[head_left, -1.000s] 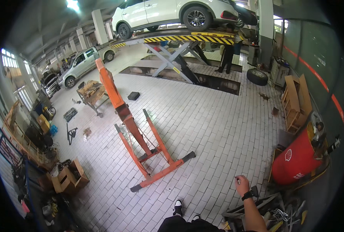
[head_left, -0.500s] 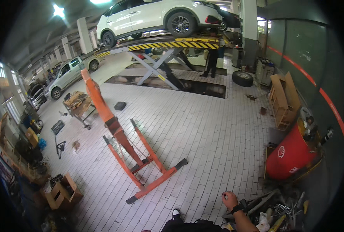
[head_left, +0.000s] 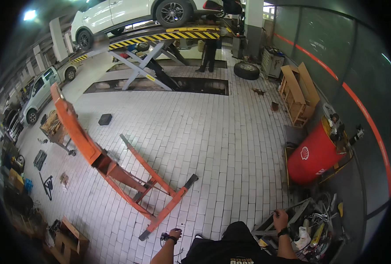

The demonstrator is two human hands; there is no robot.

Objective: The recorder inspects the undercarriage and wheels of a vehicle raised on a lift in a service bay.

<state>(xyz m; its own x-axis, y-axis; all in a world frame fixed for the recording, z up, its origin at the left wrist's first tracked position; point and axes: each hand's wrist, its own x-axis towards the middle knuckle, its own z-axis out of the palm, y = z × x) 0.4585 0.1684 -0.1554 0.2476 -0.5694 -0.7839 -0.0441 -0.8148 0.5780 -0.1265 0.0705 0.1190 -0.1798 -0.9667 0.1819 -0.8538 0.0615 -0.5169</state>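
My left hand [head_left: 175, 233] is low over the tiled floor, close to the foot of an orange engine crane [head_left: 169, 209]. Its fingers look curled, and a small black object [head_left: 164, 236] shows beside it; what the fingers hold, if anything, is too small to make out. My right hand [head_left: 280, 218] hangs with fingers bent in by the grey metal frame [head_left: 294, 214] of a scrap bin. Something dark is at its fingertips, too small to name. Each wrist wears a black band.
A red drum [head_left: 314, 154] stands at the right, near a wooden crate [head_left: 297, 94] and a tyre [head_left: 247, 70]. Ahead, a white car [head_left: 116, 15] rests on a scissor lift [head_left: 147, 66] over floor pits; a person [head_left: 209, 48] stands beside it. A cardboard box [head_left: 68, 240] lies lower left.
My view has swung right and tilted down, so the crane and lift appear farther left. My left hand and forearm have come into view. My right hand now shows closer to the scrap bin.
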